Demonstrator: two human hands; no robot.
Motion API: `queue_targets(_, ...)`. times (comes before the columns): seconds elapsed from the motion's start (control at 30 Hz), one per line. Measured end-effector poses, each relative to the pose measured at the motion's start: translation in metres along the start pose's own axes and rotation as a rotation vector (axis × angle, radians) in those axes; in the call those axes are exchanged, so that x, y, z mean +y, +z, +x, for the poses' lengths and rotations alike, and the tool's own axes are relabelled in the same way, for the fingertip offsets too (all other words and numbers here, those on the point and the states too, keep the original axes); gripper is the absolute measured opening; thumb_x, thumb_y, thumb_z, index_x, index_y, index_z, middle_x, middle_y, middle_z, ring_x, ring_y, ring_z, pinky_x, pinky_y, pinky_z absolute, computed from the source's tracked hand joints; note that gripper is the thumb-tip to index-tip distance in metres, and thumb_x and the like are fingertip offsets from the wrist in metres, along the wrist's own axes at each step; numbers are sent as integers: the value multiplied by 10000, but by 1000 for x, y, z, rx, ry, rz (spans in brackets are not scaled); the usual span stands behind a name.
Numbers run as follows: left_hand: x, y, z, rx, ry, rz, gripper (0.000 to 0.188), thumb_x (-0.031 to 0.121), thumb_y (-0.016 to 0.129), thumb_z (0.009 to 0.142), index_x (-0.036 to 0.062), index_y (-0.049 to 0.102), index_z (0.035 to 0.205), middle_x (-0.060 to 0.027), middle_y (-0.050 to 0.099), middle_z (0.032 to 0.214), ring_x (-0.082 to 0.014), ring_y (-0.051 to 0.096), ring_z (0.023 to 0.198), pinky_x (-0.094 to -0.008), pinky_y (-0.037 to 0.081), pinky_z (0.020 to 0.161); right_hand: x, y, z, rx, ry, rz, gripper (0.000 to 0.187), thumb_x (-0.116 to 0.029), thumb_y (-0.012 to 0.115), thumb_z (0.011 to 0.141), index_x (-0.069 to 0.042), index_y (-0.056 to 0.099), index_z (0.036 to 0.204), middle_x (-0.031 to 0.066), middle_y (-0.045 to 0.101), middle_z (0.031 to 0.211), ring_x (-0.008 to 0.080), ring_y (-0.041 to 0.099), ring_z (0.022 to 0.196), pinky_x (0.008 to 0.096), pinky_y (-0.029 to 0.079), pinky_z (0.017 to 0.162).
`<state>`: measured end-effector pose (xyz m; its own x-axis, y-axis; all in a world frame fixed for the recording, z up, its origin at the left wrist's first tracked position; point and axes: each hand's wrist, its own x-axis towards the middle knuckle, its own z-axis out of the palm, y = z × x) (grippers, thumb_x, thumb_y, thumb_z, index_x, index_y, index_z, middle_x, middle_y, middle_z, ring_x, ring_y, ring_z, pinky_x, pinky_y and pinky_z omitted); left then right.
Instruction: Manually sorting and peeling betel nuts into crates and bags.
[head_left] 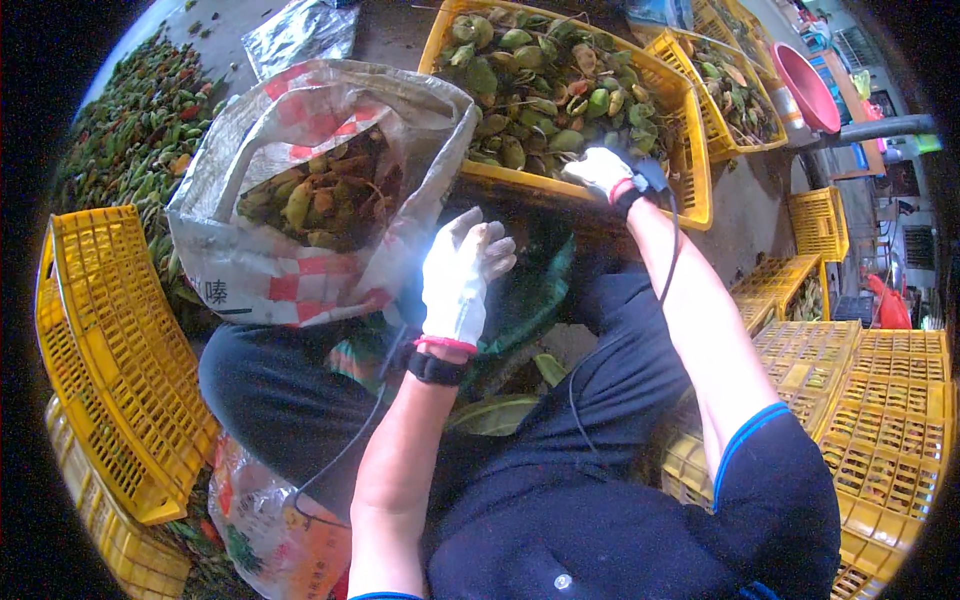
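Observation:
My left hand point(465, 272), in a white glove with dirty fingertips, hovers above my lap just right of the open woven sack point(240, 260). Its fingers are apart and loosely bent, and I see nothing held. At the near rim of a yellow crate point(530, 180), my gloved right hand point(605, 174) reaches over the green and brown pod-like fruit point(540, 95). The right fingers look bunched together; whatever they may grip does not show. Similar, browner fruit point(318, 195) lies inside the sack. Both wrists wear black bands with cables.
A large heap of the same fruit point(130, 130) covers the floor at far left. Yellow crates point(120, 360) stand at my left, with more crates point(890, 420) at my right. Another filled crate point(725, 95) and a pink basin point(805, 85) are at far right. A green sheet point(530, 320) lies between my legs.

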<state>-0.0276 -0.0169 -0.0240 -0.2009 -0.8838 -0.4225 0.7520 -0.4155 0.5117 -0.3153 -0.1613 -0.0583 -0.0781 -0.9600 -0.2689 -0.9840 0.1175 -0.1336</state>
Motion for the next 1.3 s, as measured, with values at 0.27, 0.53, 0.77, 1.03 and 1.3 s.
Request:
queue_targets(0.27,8,3,-3,12,12,125,497,113,593,950,17,380,1388,-171,579,1091,-211,596,801,-396,555,767,4,-52,-32,-66,66,636,354,-262,725,804,-4,701,1045,108,720,957,183,665,892,301,515,801)
queue_targets(0.53,14,18,-19,-45,411,1012,477,195,675,888,0,546,1304,-126,628,1234,-191,585,1143,-311,435,1011,-94,-84,-107,-377,-485,808,389,-165,644,911,13,560,1246,86,644,1156,154,597,1064,300,458,963)
queue_targets(0.77,11,-4,-9,-40,25,799,333,222,635,933,-8,609,1173,-86,680,987,-115,631,853,-268,543,686,-105,-33,-133,-452,-439,1059,445,-118,653,847,13,559,1262,121,631,1203,202,587,1120,332,465,979)
queue_targets(1.03,3,-24,-5,-67,-187,377,305,260,562,984,35,553,1189,-67,635,1025,-148,634,847,-300,567,683,-125,-26,-150,-205,-656,494,444,-127,619,845,-23,559,1272,163,624,1213,294,591,1138,389,467,987)
queue_targets(1.3,-53,-120,26,-198,459,902,175,35,426,946,50,538,1079,-100,625,1033,-245,634,937,-385,553,817,-160,6,-181,-80,-734,90,439,-114,614,840,-103,569,1276,152,631,1165,374,621,974,436,518,845)
